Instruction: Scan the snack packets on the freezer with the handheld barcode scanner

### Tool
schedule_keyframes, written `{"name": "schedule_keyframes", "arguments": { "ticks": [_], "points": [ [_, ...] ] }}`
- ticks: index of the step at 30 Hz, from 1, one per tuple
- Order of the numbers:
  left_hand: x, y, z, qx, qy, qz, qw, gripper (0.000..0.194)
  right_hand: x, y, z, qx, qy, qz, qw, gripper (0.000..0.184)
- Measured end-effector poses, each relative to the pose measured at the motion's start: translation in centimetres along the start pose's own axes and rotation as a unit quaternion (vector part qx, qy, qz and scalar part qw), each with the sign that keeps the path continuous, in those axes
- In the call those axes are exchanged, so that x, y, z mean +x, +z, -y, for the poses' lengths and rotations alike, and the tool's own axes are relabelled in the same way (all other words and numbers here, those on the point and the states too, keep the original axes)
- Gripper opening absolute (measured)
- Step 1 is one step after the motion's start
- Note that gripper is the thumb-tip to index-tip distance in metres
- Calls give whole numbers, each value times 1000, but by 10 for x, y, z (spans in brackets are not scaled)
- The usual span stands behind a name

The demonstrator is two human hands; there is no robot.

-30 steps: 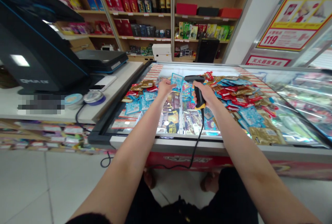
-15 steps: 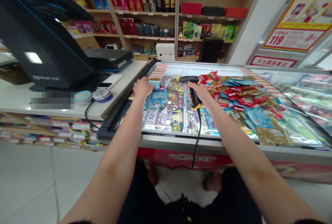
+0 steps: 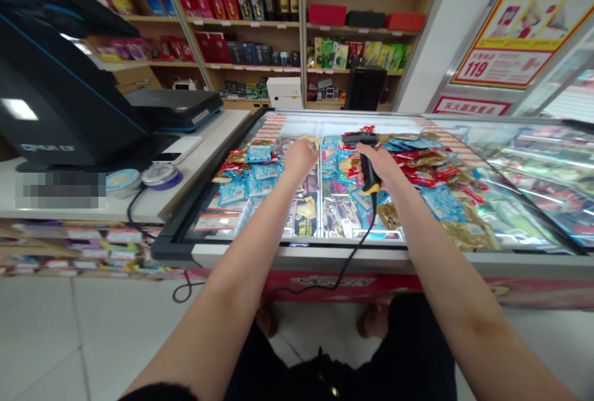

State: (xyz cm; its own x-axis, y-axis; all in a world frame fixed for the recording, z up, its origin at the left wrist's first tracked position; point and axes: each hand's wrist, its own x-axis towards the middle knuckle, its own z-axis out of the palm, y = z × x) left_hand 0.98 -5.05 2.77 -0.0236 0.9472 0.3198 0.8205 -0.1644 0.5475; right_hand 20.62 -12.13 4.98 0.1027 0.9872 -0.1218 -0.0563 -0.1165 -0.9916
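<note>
My right hand (image 3: 383,166) is wrapped round a black and yellow barcode scanner (image 3: 370,172), its head tilted up to the left and its cord hanging down. My left hand (image 3: 301,158) is over the middle of the glass freezer top (image 3: 260,117), fingers apart, with no packet visible in it. To its left lie blue snack packets (image 3: 262,184), among red and gold ones. Beyond the scanner is a larger heap of red packets (image 3: 420,175), blue packets (image 3: 443,203) and gold packets (image 3: 468,234). A few blue packets (image 3: 330,156) lie between my hands.
At left a counter (image 3: 223,135) holds a black checkout terminal (image 3: 78,98), a phone (image 3: 167,158) and two round tubs (image 3: 161,176). The scanner's cord (image 3: 341,274) drapes over the freezer's front edge. Shelves (image 3: 250,23) of boxes and bottles stand behind.
My left hand has let go of a blue packet on the left pile and moved right. My right hand has shifted slightly right with the scanner. The view has turned a little right.
</note>
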Motion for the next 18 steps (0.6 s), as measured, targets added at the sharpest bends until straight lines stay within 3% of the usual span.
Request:
{"name": "schedule_keyframes", "arguments": {
  "ticks": [4,8,13,18],
  "points": [
    [-12,40,-46,11,46,87,995,26,0,-33,5,-6,-12,-42,999,24],
    [-19,69,-79,65,49,126,989,33,2,-52,8,-20,-26,-87,996,22],
    [-15,88,-92,90,51,151,983,47,9,-59,1,-12,-39,-92,995,20],
    [-14,88,-92,80,71,172,979,44,11,-56,-4,-9,-30,-85,996,22]
  ]
}}
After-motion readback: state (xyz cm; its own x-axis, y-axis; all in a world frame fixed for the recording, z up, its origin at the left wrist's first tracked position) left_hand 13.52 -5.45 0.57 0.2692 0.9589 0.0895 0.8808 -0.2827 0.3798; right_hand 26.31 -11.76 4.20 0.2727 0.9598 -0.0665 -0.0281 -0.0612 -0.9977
